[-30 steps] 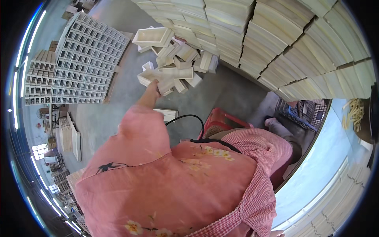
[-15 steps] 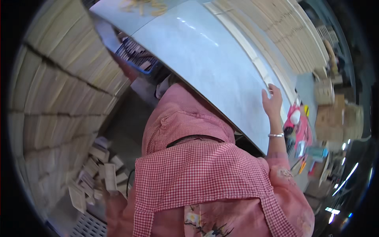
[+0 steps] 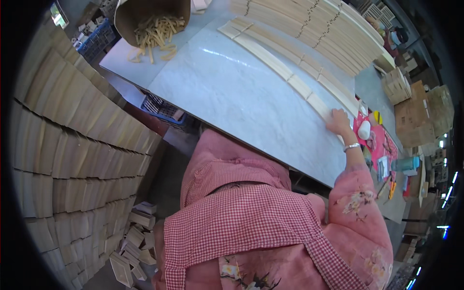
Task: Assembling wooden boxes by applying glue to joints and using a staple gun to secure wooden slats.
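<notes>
- We take the counter (image 3: 227, 104), a pale, glossy surface set obliquely before the person, as the reference for all positions.
- Right hand (image 3: 340, 122): over the right part of the counter, fingers bent and touching the front row of wooden strips (image 3: 302, 89); we cannot tell whether they grasp it or merely rest there.
- Left hand: we cannot make it out on the near side of the counter, and so cannot tell its state.
- The front row lies along the counter, its pieces end to end; just beyond it we find a second row (image 3: 280, 44), nearly parallel.
- Stack of boards (image 3: 333, 36): along the counter's far side.
- Brown container (image 3: 129, 12): at the counter's left end, with yellowish strips (image 3: 157, 31) spilling from it.
- Pink cloth (image 3: 376, 144): at the counter's right end, a white object (image 3: 364, 130) upon it.
- Blue crate (image 3: 166, 110): below the counter's near edge.
- Wall of stacked wooden pieces (image 3: 87, 154): left of the counter, with loose boxes (image 3: 121, 269) heaped beside its base.
</notes>
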Tool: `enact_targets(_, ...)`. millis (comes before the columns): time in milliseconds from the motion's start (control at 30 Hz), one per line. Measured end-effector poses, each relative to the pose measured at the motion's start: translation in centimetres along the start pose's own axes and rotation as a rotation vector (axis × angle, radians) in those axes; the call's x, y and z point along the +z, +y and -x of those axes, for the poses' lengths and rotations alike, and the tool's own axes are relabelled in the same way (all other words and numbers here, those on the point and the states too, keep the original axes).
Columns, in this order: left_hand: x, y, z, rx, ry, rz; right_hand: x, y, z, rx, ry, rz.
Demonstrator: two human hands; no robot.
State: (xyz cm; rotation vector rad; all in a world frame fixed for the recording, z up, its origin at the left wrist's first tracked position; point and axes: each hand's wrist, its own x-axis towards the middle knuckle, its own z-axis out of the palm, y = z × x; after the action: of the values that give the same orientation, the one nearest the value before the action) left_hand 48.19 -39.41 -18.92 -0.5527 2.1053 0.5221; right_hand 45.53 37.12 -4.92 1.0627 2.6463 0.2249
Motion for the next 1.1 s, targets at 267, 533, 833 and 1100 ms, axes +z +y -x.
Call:
enact_targets(267, -9.0, 28.0, 0.3, 1.27, 0.539, 0.086, -3.9, 0.0, 9.4, -0.185, 0.204, -0.486)
enact_targets(533, -15.7, 59.4, -1.0, 1.824, 1.1, -0.306, -6.1, 0.5, 18.4, -0.264, 0.518, -0.463)
enact_targets(833, -17.9, 60.6, 0.3, 1.728, 0.782, -0.389, -3.5, 1.8, 17.0, -0.057, 0.503, -0.656)
enact_targets(1100, -18.7, 55.4, -4.8, 1.446, 0.792, -0.886, 2.6, 2.5, 9.5, -0.204, 0.287, -0.33)
